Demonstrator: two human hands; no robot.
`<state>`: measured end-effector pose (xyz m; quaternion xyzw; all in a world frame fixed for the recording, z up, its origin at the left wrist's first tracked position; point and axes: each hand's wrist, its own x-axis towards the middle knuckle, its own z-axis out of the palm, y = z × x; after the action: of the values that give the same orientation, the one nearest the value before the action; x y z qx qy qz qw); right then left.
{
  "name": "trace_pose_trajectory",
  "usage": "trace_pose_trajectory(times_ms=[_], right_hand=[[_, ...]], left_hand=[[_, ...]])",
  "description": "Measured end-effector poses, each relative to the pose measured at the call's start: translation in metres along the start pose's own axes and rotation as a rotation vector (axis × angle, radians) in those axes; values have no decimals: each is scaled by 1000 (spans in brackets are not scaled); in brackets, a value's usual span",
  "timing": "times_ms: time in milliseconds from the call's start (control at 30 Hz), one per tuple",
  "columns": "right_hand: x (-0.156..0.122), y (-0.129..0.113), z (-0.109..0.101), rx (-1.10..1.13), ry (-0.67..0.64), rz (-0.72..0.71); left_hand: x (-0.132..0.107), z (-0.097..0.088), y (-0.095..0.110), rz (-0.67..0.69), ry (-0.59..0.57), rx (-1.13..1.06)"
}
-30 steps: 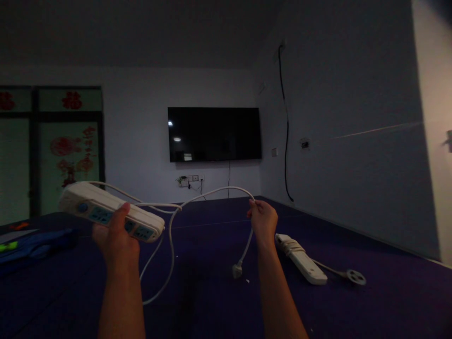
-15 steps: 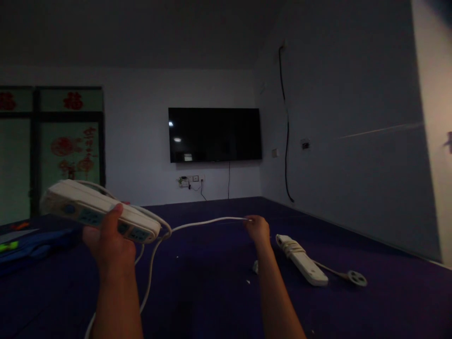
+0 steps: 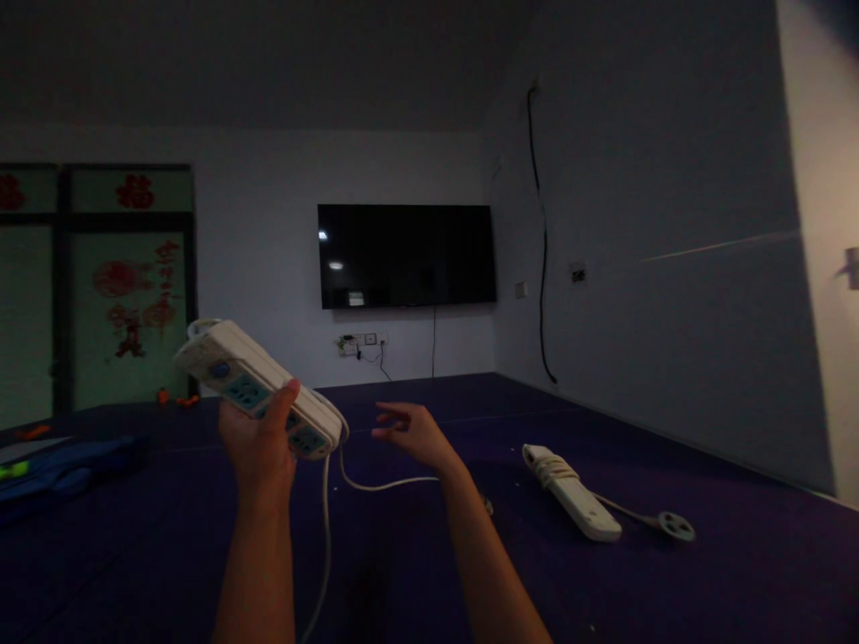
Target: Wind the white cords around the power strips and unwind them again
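My left hand (image 3: 259, 443) is closed around a white power strip (image 3: 259, 386) with blue-green sockets, held up and tilted in front of me. Its white cord (image 3: 376, 486) hangs from the strip's near end, loops down and runs under my right wrist. My right hand (image 3: 414, 431) is beside the strip with its fingers spread toward it and nothing in them. A second white power strip (image 3: 570, 492) with its cord wrapped round it lies on the dark purple surface (image 3: 671, 581) to my right, its plug (image 3: 675, 526) beside it.
A black wall television (image 3: 406, 255) hangs ahead with wall sockets (image 3: 362, 341) below it. A blue object (image 3: 60, 465) lies at the far left edge. Doors with red paper decorations (image 3: 127, 291) stand at left. A black cable (image 3: 540, 233) runs down the right wall.
My right hand has let go of the cord and moved left toward the strip, fingers open. My left hand has swung the strip to the right and tilted it more steeply. The cord has dropped.
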<state>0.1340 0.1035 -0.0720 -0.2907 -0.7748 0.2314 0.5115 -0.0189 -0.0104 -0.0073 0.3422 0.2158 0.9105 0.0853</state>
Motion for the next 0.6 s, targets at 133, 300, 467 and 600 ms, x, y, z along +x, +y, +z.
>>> trace_pose_trajectory(times_ms=[133, 300, 467, 600], right_hand=[[0, -40, 13, 161, -124, -194], [1, -45, 13, 172, -31, -152], [7, -28, 0, 474, 283, 8], [8, -20, -11, 654, 402, 34]], left_hand=[[-4, 4, -4, -43, -39, 13], [-5, 2, 4, -71, -105, -20], [2, -9, 23, -138, -123, -84], [5, -12, 24, -195, -99, -111]])
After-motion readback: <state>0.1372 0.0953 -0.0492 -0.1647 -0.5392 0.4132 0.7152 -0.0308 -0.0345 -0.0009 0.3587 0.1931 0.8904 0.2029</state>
